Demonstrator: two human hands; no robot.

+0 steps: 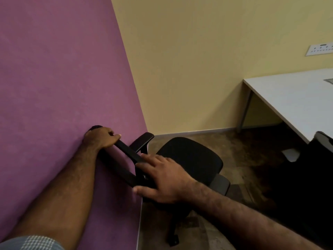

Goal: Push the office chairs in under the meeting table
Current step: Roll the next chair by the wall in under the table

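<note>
A black office chair [191,156] stands in the room's corner, its backrest against the purple wall. My left hand [100,138] is closed over the top edge of the backrest at its far end. My right hand [162,175] lies on the near end of the backrest top, fingers spread and wrapped over it. The chair's seat faces right, toward the white meeting table [292,101] at the right. One armrest [143,141] sticks up behind the backrest. The chair's base and a castor [173,239] show below.
A purple wall [63,78] fills the left; a yellow wall [198,60] runs behind. A second dark chair [322,141] sits at the table's near edge, far right. A socket strip [319,49] is on the yellow wall. Brown carpet lies between chair and table.
</note>
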